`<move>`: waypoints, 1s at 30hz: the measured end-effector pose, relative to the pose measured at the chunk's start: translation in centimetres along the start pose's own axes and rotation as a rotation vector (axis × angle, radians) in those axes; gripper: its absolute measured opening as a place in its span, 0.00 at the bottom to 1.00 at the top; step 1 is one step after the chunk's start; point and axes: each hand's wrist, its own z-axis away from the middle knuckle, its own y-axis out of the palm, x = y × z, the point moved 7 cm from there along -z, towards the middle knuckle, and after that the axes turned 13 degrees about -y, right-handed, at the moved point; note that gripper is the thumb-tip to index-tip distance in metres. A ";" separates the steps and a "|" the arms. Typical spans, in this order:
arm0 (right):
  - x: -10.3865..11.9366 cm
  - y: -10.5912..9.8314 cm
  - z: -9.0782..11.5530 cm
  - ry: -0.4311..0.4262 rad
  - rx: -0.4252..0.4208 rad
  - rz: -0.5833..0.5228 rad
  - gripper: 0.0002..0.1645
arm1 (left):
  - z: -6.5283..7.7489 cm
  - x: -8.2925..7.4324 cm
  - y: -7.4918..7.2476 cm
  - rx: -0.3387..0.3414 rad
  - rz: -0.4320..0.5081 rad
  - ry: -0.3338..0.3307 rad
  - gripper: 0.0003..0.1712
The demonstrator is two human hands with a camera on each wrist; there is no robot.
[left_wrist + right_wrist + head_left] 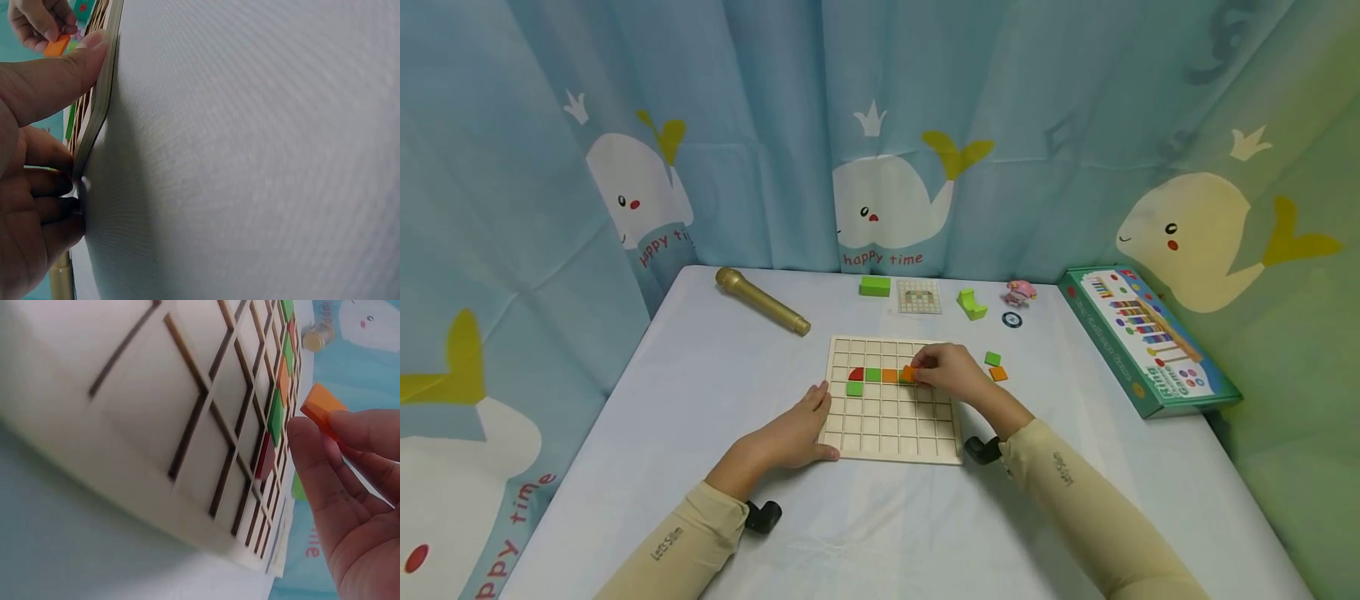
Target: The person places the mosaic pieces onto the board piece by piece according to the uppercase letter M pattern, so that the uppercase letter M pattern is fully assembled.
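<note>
A wooden grid board (887, 425) lies on the table. My left hand (793, 429) rests against its left edge, thumb near the front corner; in the left wrist view the thumb (75, 78) is extended. Above the row, my right hand (951, 371) pinches an orange square tile (322, 406) between thumb and fingers. The row holds a red quarter-round tile (856, 374), a green tile (872, 375), an orange tile (889, 376), another green tile (275, 419) and a second red piece (265, 456), hidden by the hand in the head view. One green tile (854, 388) sits below the row's left end.
Right of the board lie a loose green tile (992, 358) and orange tile (997, 373). Behind it are a green block (875, 287), pattern card (919, 297), curved green block (972, 304), pink figurine (1019, 292), round disc (1012, 319), gold microphone (763, 302) and game box (1150, 337).
</note>
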 end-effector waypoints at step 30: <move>3.7 5.6 -1.8 -0.103 0.101 0.006 0.04 | 0.0 -0.1 -0.2 0.022 -0.017 -0.010 0.56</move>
